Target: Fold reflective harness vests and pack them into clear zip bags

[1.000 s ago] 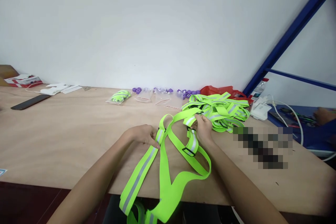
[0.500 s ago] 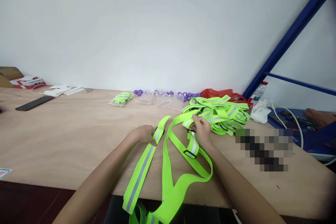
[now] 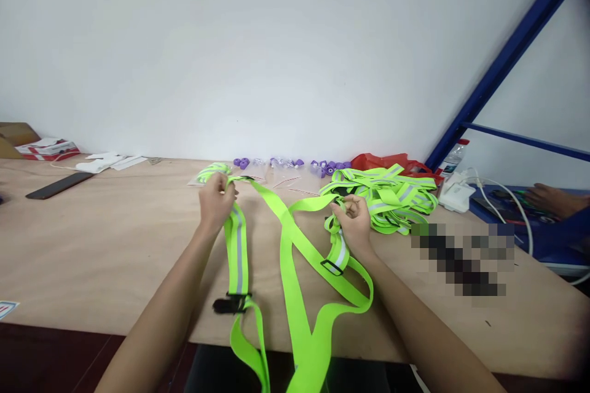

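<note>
A green harness (image 3: 295, 236) is being gripped by both hands: one band (image 3: 228, 179) is being pinched in the closed fingers of the left hand (image 3: 220, 199), left of the frame's centre, and a bunched part is being held between the thumb and fingers of the right hand (image 3: 350, 218), right of centre. The harness is being stretched across the middle of the frame, with its lower ends being cut off by the bottom edge. Its bright yellow-green webbing is being marked by a silver stripe (image 3: 239, 252) on the length hanging below the left hand, while plain green sides are being shown by the crossing bands in the centre, which are being joined in a Y at lower centre. A black clip (image 3: 230, 304) is being carried at lower left of centre, and a black buckle (image 3: 332, 267) below the right hand. Behind the right hand, a pile of similar straps (image 3: 396, 196) is being supported by the wooden table (image 3: 115, 245). At the right edge, another person's hand (image 3: 553, 199) is being held over a blue surface (image 3: 548, 239).
</note>
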Motion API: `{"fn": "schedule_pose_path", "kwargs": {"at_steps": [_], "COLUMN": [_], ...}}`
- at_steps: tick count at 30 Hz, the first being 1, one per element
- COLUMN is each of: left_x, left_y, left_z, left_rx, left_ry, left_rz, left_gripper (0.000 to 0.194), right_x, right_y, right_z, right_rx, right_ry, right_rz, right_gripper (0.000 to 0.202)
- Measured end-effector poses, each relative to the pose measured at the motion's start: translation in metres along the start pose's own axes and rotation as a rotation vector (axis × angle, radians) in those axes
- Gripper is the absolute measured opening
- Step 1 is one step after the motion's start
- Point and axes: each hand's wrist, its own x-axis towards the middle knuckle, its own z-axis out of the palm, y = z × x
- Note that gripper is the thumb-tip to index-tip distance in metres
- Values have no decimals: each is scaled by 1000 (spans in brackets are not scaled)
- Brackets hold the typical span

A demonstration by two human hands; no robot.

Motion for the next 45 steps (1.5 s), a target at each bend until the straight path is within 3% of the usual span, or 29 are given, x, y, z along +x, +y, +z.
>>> {"fn": "schedule_pose_path", "kwargs": {"at_steps": [2,4,7,12,17,21,26,28,30,34,37,40,42,44,45], "left_x": [5,8,8,-2,-8,-11,-14,-14,-13,3,24,30,10,-34,-61], "left_y": [-3,-11,-29,-48,-48,-50,-54,-58,-63,-67,-49,-3,35,68,78], "left_z": [-5,-7,-4,3,9,16,28,31,31,28,28,28,24,16,11], "left_rx": [-170,-225,-169,-127,-107,-49,123,159,260,582,658,856,843,743,702], "left_ry": [115,108,-82,-499,-563,-534,-245,-192,-220,-441,-491,-550,-755,-943,-957], "left_rz": [-53,-129,-228,-340,-345,-298,-76,8,80,201,242,251,237,286,345], "left_gripper": [26,26,28,52,58,56,49,46,42,33,37,45,43,41,42], "right_x": [1,1,3,5,4,2,-1,-1,-2,-6,-8,-7,-6,-7,-7], "right_y": [1,3,6,10,9,3,-6,-10,-15,-24,-25,-18,-11,-3,0], "right_z": [-1,-2,-6,-10,-10,-9,-8,-8,-7,-3,-1,0,0,-1,-2], "right_rx": [-77,-192,-394,-598,-692,-726,-812,-892,-957,-1053,-1054,-983,-916,-828,-776], "right_ry": [-17,-25,-48,-171,-236,-267,-297,-324,-360,-400,-360,-326,-319,-303,-294], "right_rz": [-52,-120,-216,-332,-402,-418,-519,-603,-689,-797,-845,-856,-817,-733,-682], "right_gripper": [45,51,50,51,42,36,38,39,37,39,38,31,27,24,23]}}
